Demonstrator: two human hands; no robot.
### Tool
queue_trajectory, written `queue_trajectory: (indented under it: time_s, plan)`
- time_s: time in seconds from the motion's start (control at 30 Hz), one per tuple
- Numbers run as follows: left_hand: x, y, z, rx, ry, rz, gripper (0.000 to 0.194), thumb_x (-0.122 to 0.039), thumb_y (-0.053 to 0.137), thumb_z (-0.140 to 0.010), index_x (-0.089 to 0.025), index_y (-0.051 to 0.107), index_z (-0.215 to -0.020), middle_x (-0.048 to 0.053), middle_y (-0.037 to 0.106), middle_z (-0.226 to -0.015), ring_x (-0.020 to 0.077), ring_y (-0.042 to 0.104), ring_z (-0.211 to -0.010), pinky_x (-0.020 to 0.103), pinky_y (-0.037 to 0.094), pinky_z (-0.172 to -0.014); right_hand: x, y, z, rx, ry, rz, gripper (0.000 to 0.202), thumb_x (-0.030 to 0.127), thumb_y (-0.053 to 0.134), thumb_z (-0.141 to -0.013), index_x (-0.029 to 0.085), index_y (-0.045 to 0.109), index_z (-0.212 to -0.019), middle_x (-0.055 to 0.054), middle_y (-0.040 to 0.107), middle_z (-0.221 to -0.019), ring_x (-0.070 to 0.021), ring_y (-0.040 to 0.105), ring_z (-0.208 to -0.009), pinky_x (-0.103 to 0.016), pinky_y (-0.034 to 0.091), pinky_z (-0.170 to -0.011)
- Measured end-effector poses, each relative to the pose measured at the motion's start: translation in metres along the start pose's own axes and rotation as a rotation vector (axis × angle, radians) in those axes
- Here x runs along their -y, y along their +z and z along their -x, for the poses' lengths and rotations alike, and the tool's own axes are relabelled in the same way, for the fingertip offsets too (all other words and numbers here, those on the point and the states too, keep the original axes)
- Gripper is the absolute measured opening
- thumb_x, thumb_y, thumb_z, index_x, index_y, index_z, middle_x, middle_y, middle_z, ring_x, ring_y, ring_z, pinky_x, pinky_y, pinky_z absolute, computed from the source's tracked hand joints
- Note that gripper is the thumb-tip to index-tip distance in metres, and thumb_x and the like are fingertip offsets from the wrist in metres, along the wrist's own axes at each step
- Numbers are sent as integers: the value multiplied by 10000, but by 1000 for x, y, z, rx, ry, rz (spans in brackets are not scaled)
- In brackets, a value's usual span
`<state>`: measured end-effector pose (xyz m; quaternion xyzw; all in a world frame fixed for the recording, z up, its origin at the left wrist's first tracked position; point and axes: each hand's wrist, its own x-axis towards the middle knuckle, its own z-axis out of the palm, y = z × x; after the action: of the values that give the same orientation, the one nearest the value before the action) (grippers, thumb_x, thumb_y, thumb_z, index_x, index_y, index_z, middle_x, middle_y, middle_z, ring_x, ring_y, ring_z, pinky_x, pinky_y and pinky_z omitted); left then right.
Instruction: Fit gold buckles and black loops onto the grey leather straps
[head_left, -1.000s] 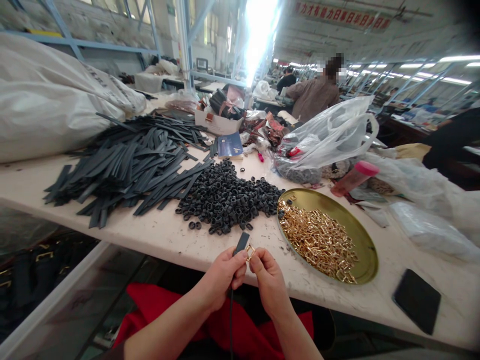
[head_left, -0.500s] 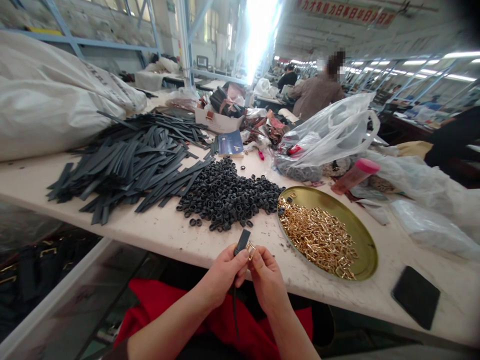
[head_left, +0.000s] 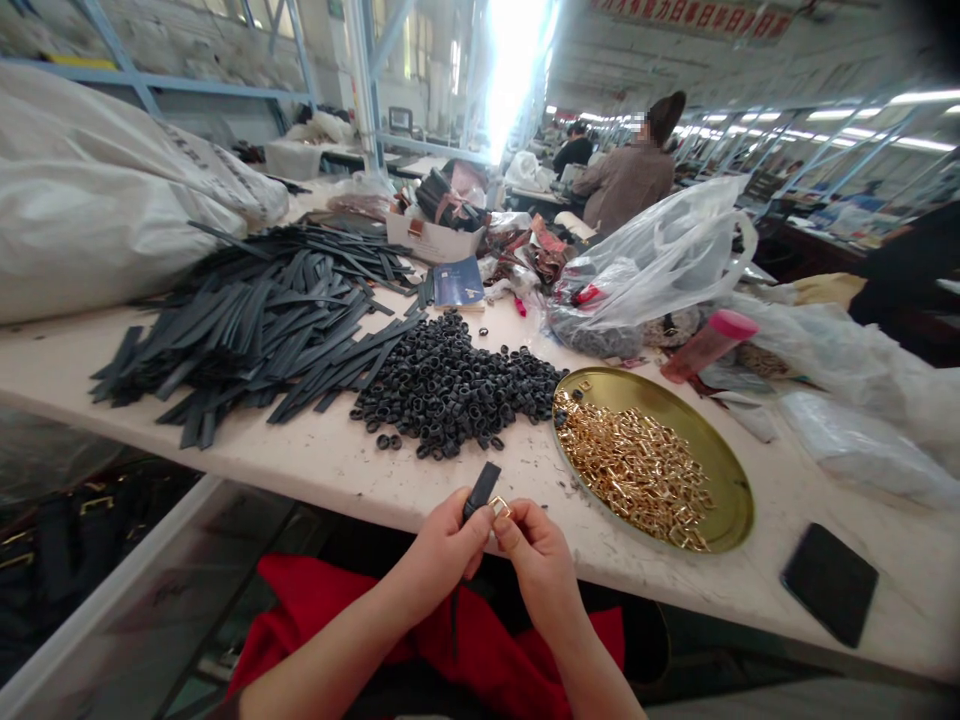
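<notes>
My left hand [head_left: 450,540] is closed on a black strap [head_left: 486,480], whose flat end sticks up past the fingers while a thin length hangs below. Pinched in my right hand [head_left: 534,545] is a small gold buckle [head_left: 500,508], close against the left thumb and the strap. Both hands are together at the front edge of the pale table [head_left: 300,455]. Just beyond them lies a heap of small black loops [head_left: 457,390]. To the right, a round gold tray [head_left: 727,500] holds a pile of gold buckles [head_left: 637,475].
Many black strips [head_left: 255,310] are heaped at the left beside a large white sack [head_left: 97,200]. Behind are a blue booklet [head_left: 459,283] and a clear plastic bag [head_left: 652,265]. A pink-capped tube [head_left: 709,345] and a black flat object [head_left: 830,583] lie right. A person [head_left: 630,185] sits farther back.
The buckle has turned and now shows its open frame more clearly. The strap has shifted slightly left with my left hand, and its hanging length has swung left.
</notes>
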<state>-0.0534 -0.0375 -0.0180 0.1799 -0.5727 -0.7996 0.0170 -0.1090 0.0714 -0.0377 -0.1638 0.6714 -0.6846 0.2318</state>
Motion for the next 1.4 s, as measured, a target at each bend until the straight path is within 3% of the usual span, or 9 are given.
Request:
queue_trajectory:
  time_s: [0.13, 0.27, 0.33, 0.47, 0.67, 0.87, 0.97, 1.13, 1.4]
  plan:
    - [-6, -1, -1, 157, -232, 383, 244, -337, 599, -711, -151, 442, -700, -124, 250, -455, 5, 142, -357, 151, 120, -360, -6, -4, -1, 61, 22, -65, 265, 409, 588, -741, 179, 498, -645, 56, 429, -548, -86, 366, -514, -216, 309, -495]
    - [-3, -3, -3, 221, -382, 483, 189, -281, 590, -726, -143, 461, -713, -127, 239, -440, 2, 137, -344, 149, 126, -359, -11, -9, -3, 65, 11, -129, 257, 389, 600, -743, 180, 492, -639, 56, 433, -563, -85, 366, -531, -214, 312, -514]
    - [-1, -2, -3, 195, -362, 449, 191, -287, 587, -733, -145, 460, -720, -124, 256, -441, 2, 148, -341, 145, 129, -353, -14, -10, -4, 77, 12, -171, 252, 379, 619, -732, 178, 498, -640, 52, 443, -577, -83, 363, -539, -210, 309, -519]
    - [-1, 1, -3, 105, -175, 354, 231, -310, 618, -720, -147, 456, -698, -109, 312, -451, 7, 196, -351, 140, 142, -340, -21, -9, -8, 125, 63, -313, 257, 379, 626, -729, 178, 498, -632, 58, 435, -547, -75, 330, -507, -204, 288, -499]
    - [-4, -5, -2, 276, -443, 622, 124, -224, 550, -764, -138, 468, -728, -134, 205, -412, 6, 132, -328, 136, 140, -352, -12, -14, -8, 183, 0, -219, 217, 367, 620, -735, 190, 511, -674, 38, 487, -616, -96, 400, -570, -220, 335, -549]
    - [-1, -3, 1, 229, -379, 645, 100, -207, 528, -798, -132, 484, -747, -122, 236, -417, 6, 172, -323, 142, 150, -362, -6, -20, -6, 208, -67, -72, 188, 371, 572, -771, 202, 511, -714, 20, 492, -671, -125, 436, -635, -248, 368, -606]
    - [0, -2, 3, 270, -435, 758, 66, -175, 517, -799, -130, 490, -760, -123, 226, -412, 5, 157, -321, 138, 152, -364, -12, -18, -5, 199, -122, -118, 173, 345, 571, -780, 209, 506, -696, 23, 475, -667, -126, 429, -645, -250, 361, -615]
    - [1, 0, 7, 277, -480, 880, 67, -159, 473, -831, -117, 499, -787, -120, 227, -420, -1, 156, -321, 125, 153, -370, -23, -14, -2, 207, -82, -300, 133, 312, 590, -774, 216, 525, -709, 31, 463, -681, -120, 424, -653, -246, 352, -632]
    - [2, 2, 6, 240, -468, 830, 63, -184, 500, -810, -132, 483, -777, -128, 203, -426, 1, 144, -330, 124, 174, -380, -30, -6, -3, 153, -25, -404, 185, 336, 605, -758, 208, 488, -694, 33, 458, -690, -115, 422, -649, -241, 358, -639]
